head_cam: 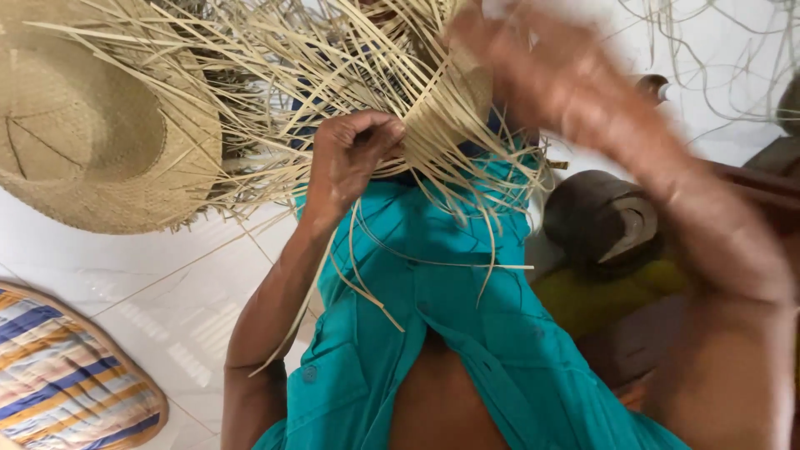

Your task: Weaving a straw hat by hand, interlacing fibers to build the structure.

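The left hand (354,154) is pinching straw strips (400,92) tight. The right hand (533,58) is blurring past them, its grip impossible to tell.

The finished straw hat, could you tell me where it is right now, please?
In the head view, the finished straw hat sits at the upper left, over the white tiled floor, beside the loose straw strips that the left hand pinches.

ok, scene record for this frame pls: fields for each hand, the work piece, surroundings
left hand: closed on pale straw strips at the edge of the weave
right hand: raised, motion-blurred; grip unclear
work piece: half-woven straw piece, loose strips hanging over the teal shirt
nearby: finished straw hat upper left; striped cushion on white tiled floor
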